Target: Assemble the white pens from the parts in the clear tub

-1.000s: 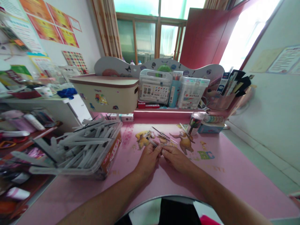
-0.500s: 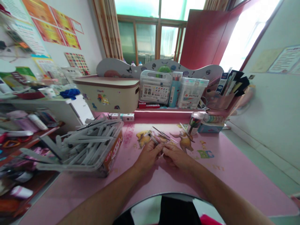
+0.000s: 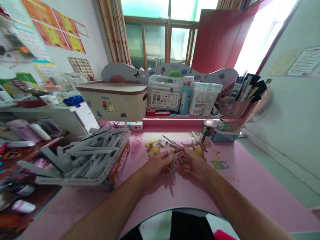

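Note:
Between the fingertips of my left hand [image 3: 160, 163] is a slim, clear pen [image 3: 171, 163] with a dark upper end, tilted over the pink desk. My right hand [image 3: 191, 161] is just to its right, index finger stretched toward the pen and the other fingers loosely curled; I see nothing held in it. Whether that index finger touches the pen, I cannot tell. Behind my hands lie thin dark pen-like sticks [image 3: 170, 140]. To the left stands a clear plastic bin [image 3: 72, 181] heaped with translucent sleeves and sticks [image 3: 92, 150].
A clear jar [image 3: 208, 130] of pens stands at the back right beside a blue box [image 3: 225, 136]. Along the rear shelf are a lidded beige box [image 3: 112, 103], a marker case [image 3: 165, 93] and a pen holder [image 3: 235, 106]. The desk [image 3: 225, 200] curves inward before me.
My hands were together, fingers meeting. Now they are slightly apart; the pen stands more upright in my left hand, and my right index finger is extended.

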`<state>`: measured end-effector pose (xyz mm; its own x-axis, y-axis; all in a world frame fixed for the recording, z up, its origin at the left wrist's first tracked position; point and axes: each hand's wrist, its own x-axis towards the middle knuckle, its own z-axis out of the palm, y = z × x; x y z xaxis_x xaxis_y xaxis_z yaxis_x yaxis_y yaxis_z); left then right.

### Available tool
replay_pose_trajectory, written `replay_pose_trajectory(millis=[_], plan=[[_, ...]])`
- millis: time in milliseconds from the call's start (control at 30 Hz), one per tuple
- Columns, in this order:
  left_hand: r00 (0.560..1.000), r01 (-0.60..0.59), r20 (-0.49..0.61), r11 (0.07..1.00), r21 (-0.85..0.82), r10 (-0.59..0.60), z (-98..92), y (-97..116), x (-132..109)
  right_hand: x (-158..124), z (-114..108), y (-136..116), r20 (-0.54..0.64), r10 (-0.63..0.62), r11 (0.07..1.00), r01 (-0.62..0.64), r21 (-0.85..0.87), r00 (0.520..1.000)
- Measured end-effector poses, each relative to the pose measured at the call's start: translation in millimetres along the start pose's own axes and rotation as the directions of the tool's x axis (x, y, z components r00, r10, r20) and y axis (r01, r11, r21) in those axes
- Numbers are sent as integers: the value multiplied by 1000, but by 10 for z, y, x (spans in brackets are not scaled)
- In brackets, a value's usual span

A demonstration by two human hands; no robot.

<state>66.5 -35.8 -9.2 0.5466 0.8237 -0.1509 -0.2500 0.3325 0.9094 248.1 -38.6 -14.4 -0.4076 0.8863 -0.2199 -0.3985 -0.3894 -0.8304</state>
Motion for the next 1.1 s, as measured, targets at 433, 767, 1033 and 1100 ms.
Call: replay_pose_trajectory(millis=[433,767,1033,1100], plan=[[999,32,-20,974,-226,-37,45,-58,-7,78,-8,43,-271,-231,973,220,-72,934],[944,-179,-299,977,-114,138,23,-118,91,40,105,161,-229,-185,961,127,-246,956],[932,-137,-356,976,-169,69,26,-95,83,66,53,215,-222,-223,920,130,-369,949],[935,-137,-349,975,-175,69,35,-89,77,72,77,210,-215,-173,950,105,-296,961]])
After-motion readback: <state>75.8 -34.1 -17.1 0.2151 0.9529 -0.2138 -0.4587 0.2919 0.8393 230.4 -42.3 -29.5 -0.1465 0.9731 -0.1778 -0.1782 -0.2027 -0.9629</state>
